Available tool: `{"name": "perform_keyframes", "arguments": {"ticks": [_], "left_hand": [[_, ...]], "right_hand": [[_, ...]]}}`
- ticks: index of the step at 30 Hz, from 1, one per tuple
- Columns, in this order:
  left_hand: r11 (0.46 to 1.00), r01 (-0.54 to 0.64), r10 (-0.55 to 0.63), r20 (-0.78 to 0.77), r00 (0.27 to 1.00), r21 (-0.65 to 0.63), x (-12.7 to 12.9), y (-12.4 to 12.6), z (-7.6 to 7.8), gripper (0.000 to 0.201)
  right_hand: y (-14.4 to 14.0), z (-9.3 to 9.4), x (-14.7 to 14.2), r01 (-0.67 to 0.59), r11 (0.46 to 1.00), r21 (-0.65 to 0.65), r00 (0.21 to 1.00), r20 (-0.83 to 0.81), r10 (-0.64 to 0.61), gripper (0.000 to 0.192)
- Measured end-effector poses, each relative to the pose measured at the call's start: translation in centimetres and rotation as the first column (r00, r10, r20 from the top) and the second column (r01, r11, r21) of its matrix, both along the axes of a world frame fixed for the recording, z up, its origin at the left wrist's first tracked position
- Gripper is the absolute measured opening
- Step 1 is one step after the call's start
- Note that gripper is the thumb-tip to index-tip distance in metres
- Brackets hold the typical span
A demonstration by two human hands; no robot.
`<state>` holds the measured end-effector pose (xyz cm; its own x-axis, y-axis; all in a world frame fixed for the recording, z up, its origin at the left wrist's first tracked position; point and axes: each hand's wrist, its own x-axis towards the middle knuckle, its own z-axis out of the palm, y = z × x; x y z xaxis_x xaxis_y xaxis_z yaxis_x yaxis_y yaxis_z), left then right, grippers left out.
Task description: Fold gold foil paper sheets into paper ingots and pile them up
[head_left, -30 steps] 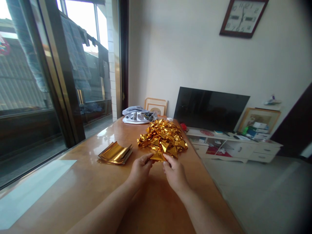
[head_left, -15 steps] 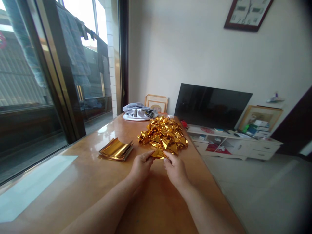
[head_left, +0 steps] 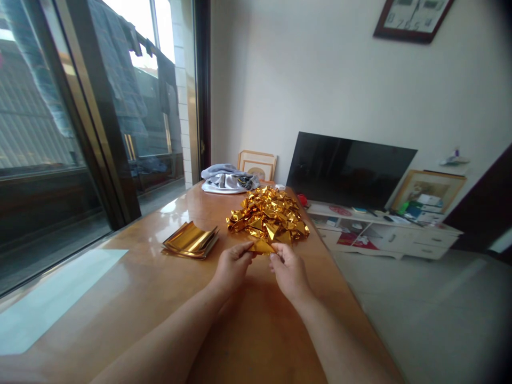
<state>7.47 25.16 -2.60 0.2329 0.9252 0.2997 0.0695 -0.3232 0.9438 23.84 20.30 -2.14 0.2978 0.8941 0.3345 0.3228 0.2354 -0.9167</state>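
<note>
Between my two hands is a folded piece of gold foil paper point(head_left: 262, 247), pinched at both ends just above the table. My left hand point(head_left: 233, 265) is closed on its left end, thumb and fingers together. At the right end, my right hand point(head_left: 288, 268) grips it the same way. Just beyond my fingers lies a heap of folded gold foil pieces point(head_left: 272, 213), shiny and pointed. Off to the left of my left hand rests a stack of gold foil sheets point(head_left: 190, 241), with curled edges.
The long wooden table point(head_left: 160, 298) carries a pale sheet point(head_left: 60, 298) at its left edge and folded clothes point(head_left: 228, 178) at the far end. Past its right side stand a television point(head_left: 348, 170) and a low white cabinet point(head_left: 394, 240). Glass doors point(head_left: 92, 133) run along the left.
The foil piece in my hands has tilted slightly, showing a flatter triangular face. Both hands keep their hold. The camera view has shifted a little, with the wall clock higher in it.
</note>
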Motion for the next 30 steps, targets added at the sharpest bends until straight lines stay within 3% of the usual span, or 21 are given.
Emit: {"name": "perform_keyframes", "arguments": {"ticks": [20, 30], "left_hand": [[0.998, -0.036, 0.034, -0.033, 0.999, -0.061, -0.16, 0.03, 0.0, 0.036], [0.994, -0.057, 0.057, -0.004, 0.998, -0.097, -0.16, 0.23, -0.07, 0.035]], "right_hand": [[-0.57, -0.1, -0.19, -0.042, 0.999, 0.014, 0.99, 0.135, 0.04, 0.032], [-0.34, -0.59, -0.01, 0.043, 0.999, 0.027, 0.971, 0.234, -0.048, 0.021]]}}
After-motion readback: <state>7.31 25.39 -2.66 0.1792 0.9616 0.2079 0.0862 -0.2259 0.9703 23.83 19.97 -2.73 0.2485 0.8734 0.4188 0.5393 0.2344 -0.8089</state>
